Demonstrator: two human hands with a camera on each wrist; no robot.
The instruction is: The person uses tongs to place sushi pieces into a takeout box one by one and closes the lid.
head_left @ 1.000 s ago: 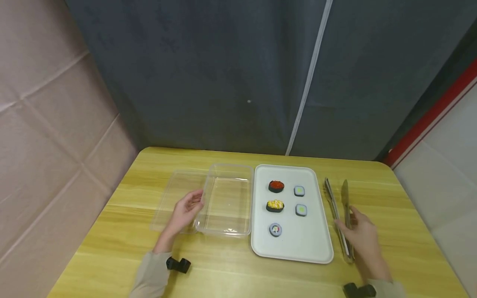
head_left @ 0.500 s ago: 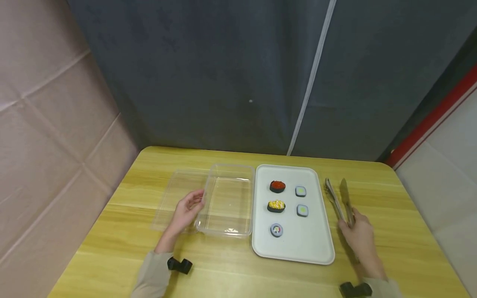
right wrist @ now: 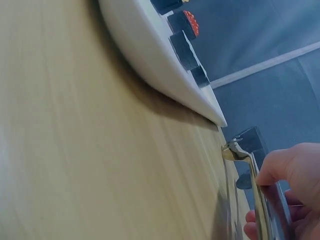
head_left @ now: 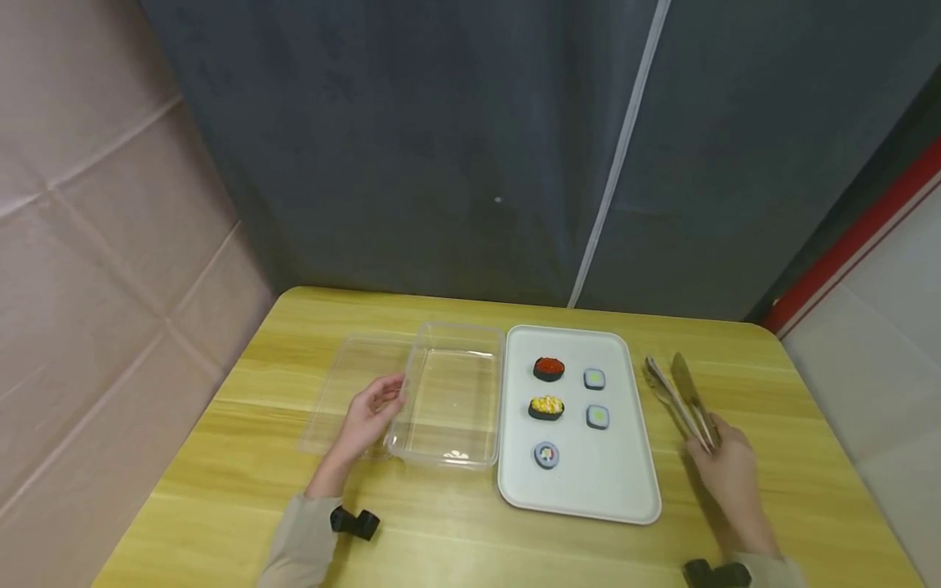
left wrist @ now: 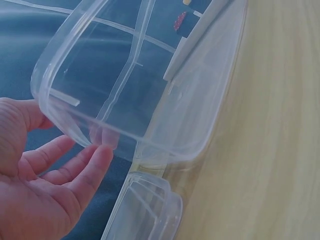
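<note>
From the right wrist view I see the right hand cut off at the frame edge, its fingers curled around metal tongs on the worktop. My left hand has relaxed, open fingers touching the clear container rim; its lid lies beneath them.

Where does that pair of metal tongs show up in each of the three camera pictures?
Head view: the pair of metal tongs lies right of the white rectangular tray, its near end gripped by the right hand.
Left wrist view: not in it.
Right wrist view: the tongs are at lower right, pinched by the fingers.
Shared landmark: the white tray, whose edge shows even in the left wrist view.
</note>
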